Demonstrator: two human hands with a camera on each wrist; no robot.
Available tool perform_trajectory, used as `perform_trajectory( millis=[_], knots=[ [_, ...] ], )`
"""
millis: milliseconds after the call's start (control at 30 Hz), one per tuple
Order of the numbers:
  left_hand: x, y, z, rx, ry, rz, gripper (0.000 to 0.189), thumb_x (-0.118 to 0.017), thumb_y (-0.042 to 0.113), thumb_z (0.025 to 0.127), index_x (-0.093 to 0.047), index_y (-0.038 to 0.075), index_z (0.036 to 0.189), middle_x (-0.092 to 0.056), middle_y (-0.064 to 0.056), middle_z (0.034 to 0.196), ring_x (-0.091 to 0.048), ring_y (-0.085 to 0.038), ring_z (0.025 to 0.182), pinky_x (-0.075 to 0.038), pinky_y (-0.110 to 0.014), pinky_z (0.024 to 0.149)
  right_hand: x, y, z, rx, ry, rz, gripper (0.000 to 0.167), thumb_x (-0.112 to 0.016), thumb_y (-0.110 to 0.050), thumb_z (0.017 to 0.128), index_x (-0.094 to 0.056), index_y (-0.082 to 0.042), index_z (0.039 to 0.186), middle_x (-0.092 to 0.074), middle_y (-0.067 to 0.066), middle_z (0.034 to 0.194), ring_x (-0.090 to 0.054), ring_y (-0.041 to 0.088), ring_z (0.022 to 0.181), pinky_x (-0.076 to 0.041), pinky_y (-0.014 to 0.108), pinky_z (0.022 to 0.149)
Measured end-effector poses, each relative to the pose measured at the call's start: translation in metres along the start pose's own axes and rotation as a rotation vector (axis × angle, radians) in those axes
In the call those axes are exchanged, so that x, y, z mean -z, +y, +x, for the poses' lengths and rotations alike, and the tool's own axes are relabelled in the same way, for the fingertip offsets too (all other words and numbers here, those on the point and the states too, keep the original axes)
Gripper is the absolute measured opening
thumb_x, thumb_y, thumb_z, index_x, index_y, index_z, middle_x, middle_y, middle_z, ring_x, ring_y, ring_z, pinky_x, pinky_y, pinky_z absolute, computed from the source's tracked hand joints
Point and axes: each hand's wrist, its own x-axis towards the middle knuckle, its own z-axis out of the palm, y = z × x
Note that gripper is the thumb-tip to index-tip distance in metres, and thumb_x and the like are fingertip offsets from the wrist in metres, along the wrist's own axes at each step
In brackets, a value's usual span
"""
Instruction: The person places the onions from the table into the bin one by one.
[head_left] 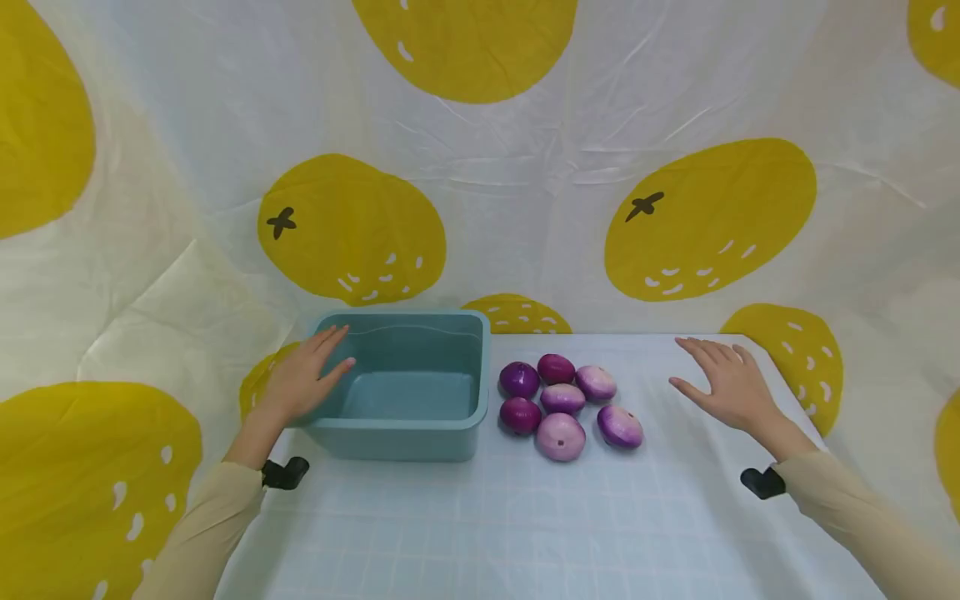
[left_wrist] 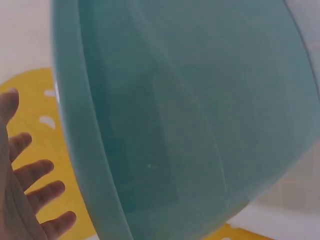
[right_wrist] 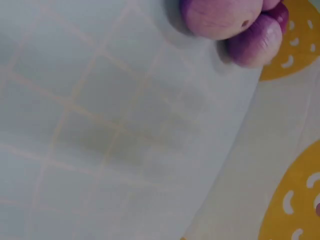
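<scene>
In the head view, we find seven round purple-and-white onions (head_left: 562,398) left of the nearer, empty, straight-fingered right hand (head_left: 731,387). The left wrist view shows our empty left hand (left_wrist: 15,200), fingers apart, beside a rectangular teal plastic tub (left_wrist: 82,130); the right, onions on pale checked cloth (right_wrist: 115,150).

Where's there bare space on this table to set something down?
The table is bare across the front, before the blue-green tub and seven onions, and right of the onions, beneath the right grip. The tub's visible floor is bare too. It's crowded among the bunched onions, with only a slim gap between them and the tub.
</scene>
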Motion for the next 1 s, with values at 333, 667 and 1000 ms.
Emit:
perform_trajectory(
  millis=[333,667,1000],
  knots=[
    [0.007,-0.014,-0.008,0.130,0.147,-0.214,0.054,-0.049,0.029,0.100,-0.039,-0.003,0.143,-0.043,-0.032,0.141,-0.040,-0.050,0.127,-0.035,-0.064,0.099,-0.012,-0.020,-0.003,-0.083,-0.094,0.120,0.073,-0.059,-0.050,0.090,-0.036,-0.009,0.146,-0.050,0.025,0.137,-0.049,0.045,0.119,-0.045,0.065,0.085],
    [0.012,-0.035,-0.015,0.360,0.166,-0.234,0.052,-0.051,0.022,0.098,-0.042,-0.012,0.136,-0.049,-0.038,0.129,-0.049,-0.052,0.114,-0.042,-0.061,0.093,-0.036,-0.030,0.002,-0.214,-0.199,0.292,0.082,-0.059,-0.056,0.088,-0.029,-0.009,0.149,-0.053,0.023,0.134,-0.057,0.040,0.110,-0.050,0.058,0.078],
    [0.011,-0.054,-0.022,0.468,-0.002,-0.347,0.057,-0.040,0.032,0.102,-0.038,-0.012,0.138,-0.046,-0.040,0.130,-0.048,-0.052,0.114,-0.045,-0.058,0.092,-0.059,-0.028,0.001,-0.343,-0.311,0.452,0.090,-0.058,-0.062,0.086,-0.025,-0.006,0.148,-0.055,0.026,0.132,-0.057,0.040,0.109,-0.051,0.049,0.078]
  ],
)
